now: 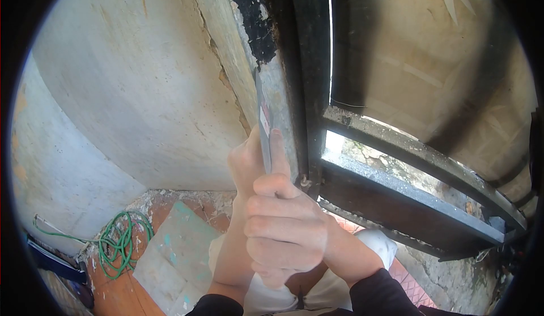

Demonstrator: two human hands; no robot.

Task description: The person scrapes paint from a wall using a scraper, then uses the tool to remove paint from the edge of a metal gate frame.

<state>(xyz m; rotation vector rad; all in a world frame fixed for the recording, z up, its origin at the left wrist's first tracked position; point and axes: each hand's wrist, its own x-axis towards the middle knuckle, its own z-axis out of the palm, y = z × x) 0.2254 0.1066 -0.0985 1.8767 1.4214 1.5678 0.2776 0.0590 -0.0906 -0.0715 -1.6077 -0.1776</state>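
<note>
A long, thin metal scraper (264, 129) points up along a door frame post (281, 98), its tip just below a patch of flaking black paint (256, 24). My right hand (286, 222) is closed around the lower end, with one finger laid along the blade. Behind and left of it, my left hand (246, 160) is curled against the blade's left side, its fingertips hidden. The post shows bare grey below the black patch.
A worn wall (141, 89) rises on the left. Green hose (116, 245) lies coiled on the orange floor beside a stained sheet (175, 253). On the right stands a dark-framed door or gate (408, 208) with tan panels. My knees show below.
</note>
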